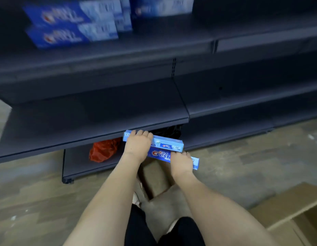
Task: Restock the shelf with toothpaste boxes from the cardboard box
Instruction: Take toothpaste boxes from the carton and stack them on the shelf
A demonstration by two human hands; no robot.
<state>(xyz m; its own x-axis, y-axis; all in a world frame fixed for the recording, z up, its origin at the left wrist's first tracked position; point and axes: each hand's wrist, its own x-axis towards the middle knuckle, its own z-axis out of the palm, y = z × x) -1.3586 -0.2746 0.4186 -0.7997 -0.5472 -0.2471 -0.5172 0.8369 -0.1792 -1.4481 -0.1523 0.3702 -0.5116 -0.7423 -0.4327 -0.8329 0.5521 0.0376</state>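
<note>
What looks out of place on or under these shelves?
A red plastic bag and something dark sit crumpled on the bottom shelf, not stock. The toothpaste boxes on the top shelf lie slightly askew.

toothpaste boxes (72, 25) on upper shelf (118, 50), bag (103, 150) under lowest shelf (93, 121)

Bare arms, dark bottoms, that's about it

Both forearms are uncovered all the way down, no sleeves, and I can't spot a watch, ring or band on the left hand (137, 145) or right hand (181, 165). Lower down there's black clothing over the legs, with a light-coloured shoe edge peeking out.
</note>
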